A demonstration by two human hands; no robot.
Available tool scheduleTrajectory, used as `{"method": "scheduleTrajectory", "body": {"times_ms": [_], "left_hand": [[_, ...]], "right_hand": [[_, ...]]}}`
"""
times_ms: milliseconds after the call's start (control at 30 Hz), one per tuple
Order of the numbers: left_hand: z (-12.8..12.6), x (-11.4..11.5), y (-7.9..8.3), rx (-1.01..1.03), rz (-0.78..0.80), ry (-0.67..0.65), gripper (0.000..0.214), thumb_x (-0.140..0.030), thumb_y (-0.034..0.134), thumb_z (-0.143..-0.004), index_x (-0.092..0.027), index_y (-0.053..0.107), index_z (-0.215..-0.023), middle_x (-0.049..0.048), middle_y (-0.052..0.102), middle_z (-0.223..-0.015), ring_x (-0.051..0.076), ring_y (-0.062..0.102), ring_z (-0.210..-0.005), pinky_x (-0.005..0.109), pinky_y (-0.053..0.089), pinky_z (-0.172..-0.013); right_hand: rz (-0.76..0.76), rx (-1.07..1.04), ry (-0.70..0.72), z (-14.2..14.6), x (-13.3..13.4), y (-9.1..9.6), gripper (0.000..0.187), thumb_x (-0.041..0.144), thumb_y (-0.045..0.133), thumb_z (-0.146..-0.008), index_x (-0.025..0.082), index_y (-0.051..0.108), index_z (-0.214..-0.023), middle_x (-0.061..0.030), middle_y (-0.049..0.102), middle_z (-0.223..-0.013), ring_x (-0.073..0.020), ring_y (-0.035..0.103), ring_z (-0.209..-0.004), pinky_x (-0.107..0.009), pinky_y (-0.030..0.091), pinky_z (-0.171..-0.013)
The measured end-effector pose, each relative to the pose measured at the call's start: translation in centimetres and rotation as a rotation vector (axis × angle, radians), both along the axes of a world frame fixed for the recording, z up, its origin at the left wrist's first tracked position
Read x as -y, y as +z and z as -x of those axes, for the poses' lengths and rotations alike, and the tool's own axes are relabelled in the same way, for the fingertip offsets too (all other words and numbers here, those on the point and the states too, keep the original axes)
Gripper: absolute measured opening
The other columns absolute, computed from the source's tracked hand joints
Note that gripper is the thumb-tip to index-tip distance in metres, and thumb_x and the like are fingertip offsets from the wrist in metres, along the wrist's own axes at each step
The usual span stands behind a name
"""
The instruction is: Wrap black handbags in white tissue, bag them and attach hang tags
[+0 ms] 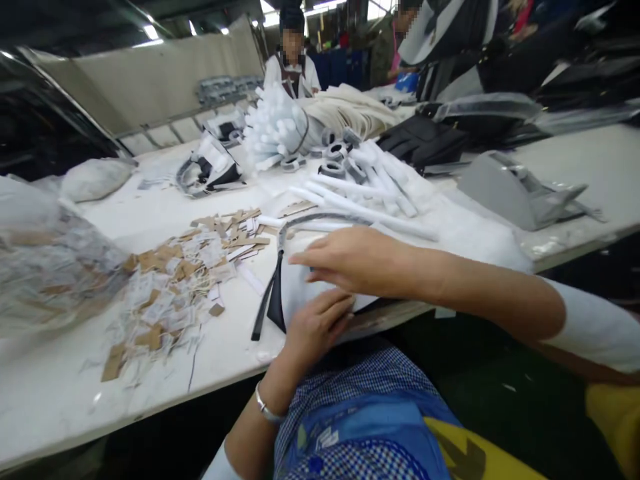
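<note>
An unfinished bag point(296, 283) with a pale inner face, black edging and a grey-black strap lies at the table's near edge, in front of me. My right hand point(353, 261) reaches across it from the right, fingers stretched out low over the pale face. A small dark spot shows beneath those fingers; I cannot make out what it is. Just below, my left hand point(316, 327) rests at the bag's near edge with its fingers together and curled on the material. The two hands nearly touch and cover much of the bag.
Left of the bag lies a heap of paper and cardboard scraps point(170, 280), beside a clear plastic bag point(50, 260). White tubes point(370, 207), tape rolls point(335, 157) and a grey bag piece point(505, 190) lie beyond. A person point(293, 70) stands across the table.
</note>
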State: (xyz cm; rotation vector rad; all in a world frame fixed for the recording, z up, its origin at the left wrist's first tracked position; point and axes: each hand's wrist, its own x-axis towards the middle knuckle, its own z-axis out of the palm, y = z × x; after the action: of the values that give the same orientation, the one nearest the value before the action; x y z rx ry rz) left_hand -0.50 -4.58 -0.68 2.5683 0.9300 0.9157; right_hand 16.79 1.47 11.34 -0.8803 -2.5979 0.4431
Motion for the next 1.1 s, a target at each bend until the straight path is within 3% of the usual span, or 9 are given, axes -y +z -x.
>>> {"method": "scheduleTrajectory", "body": {"times_ms": [67, 167, 233, 300, 600, 867, 1100], "left_hand": [[0.2, 0.0, 0.0, -0.002, -0.002, 0.0, 0.033, -0.022, 0.055, -0.097, -0.019, 0.058, -0.13, 0.0084, 0.064, -0.132, 0.02, 0.058, -0.124, 0.039, 0.051, -0.107], [0.2, -0.1, -0.1, -0.027, -0.018, -0.009, 0.033, -0.022, 0.055, -0.097, -0.019, 0.057, -0.13, 0.008, 0.063, -0.133, 0.02, 0.057, -0.126, 0.041, 0.048, -0.11], [0.0, 0.0, -0.2, -0.056, -0.05, -0.011, 0.032, -0.021, 0.053, -0.097, -0.018, 0.058, -0.129, 0.0081, 0.064, -0.132, 0.02, 0.058, -0.125, 0.042, 0.049, -0.109], [-0.1, 0.0, -0.4, -0.099, -0.099, -0.009, 0.033, -0.018, 0.05, -0.098, -0.017, 0.057, -0.13, 0.0084, 0.065, -0.132, 0.021, 0.058, -0.125, 0.043, 0.05, -0.108], [0.1, -0.7, -1.8, -0.233, -0.414, -0.008, 0.039, -0.01, 0.037, -0.098, -0.013, 0.06, -0.13, 0.0073, 0.06, -0.139, 0.021, 0.055, -0.13, 0.037, 0.054, -0.101], [0.5, -1.7, -3.8, -0.139, -0.53, 0.004, 0.035, -0.009, 0.044, -0.095, -0.014, 0.066, -0.122, 0.0057, 0.068, -0.127, 0.015, 0.059, -0.125, 0.031, 0.035, -0.115], [1.2, -2.4, -2.1, -0.295, -0.621, -0.055, 0.036, -0.013, 0.037, -0.102, -0.018, 0.066, -0.124, 0.0009, 0.068, -0.127, 0.012, 0.062, -0.12, 0.028, 0.03, -0.116]], "right_hand": [[-0.141, 0.13, -0.023, -2.7, -0.7, -1.8, 0.033, 0.034, 0.056, -0.097, 0.017, 0.065, -0.124, -0.0081, 0.069, -0.124, -0.0262, 0.063, -0.117, -0.044, 0.048, -0.102], [-0.221, 0.25, -0.149, -6.4, -0.2, -6.7, 0.051, 0.041, 0.054, -0.097, 0.015, 0.051, -0.141, -0.0145, 0.049, -0.147, -0.032, 0.043, -0.138, -0.056, 0.032, -0.114], [-0.22, 0.28, -0.221, -7.6, 0.7, -9.5, 0.056, 0.045, 0.048, -0.099, 0.019, 0.041, -0.149, -0.0131, 0.037, -0.156, -0.0308, 0.033, -0.145, -0.056, 0.028, -0.116], [-0.208, 0.288, -0.244, -7.9, 1.2, -11.1, 0.058, 0.046, 0.043, -0.1, 0.022, 0.035, -0.152, -0.0105, 0.031, -0.159, -0.0285, 0.027, -0.148, -0.054, 0.024, -0.118], [-0.076, 0.264, -0.253, -7.4, 1.1, -10.1, 0.059, 0.049, 0.039, -0.101, 0.027, 0.029, -0.155, -0.0077, 0.026, -0.161, -0.0262, 0.021, -0.15, -0.053, 0.019, -0.121], [0.087, 0.217, -0.235, -7.6, 1.0, -8.4, 0.061, 0.052, 0.044, -0.099, 0.028, 0.033, -0.153, -0.0091, 0.03, -0.16, -0.0282, 0.024, -0.148, -0.055, 0.018, -0.121], [0.03, 0.142, -0.209, -7.9, 1.0, -8.7, 0.06, 0.046, 0.048, -0.098, 0.028, 0.034, -0.153, -0.0088, 0.031, -0.159, -0.0302, 0.027, -0.147, -0.058, 0.022, -0.119]]}}
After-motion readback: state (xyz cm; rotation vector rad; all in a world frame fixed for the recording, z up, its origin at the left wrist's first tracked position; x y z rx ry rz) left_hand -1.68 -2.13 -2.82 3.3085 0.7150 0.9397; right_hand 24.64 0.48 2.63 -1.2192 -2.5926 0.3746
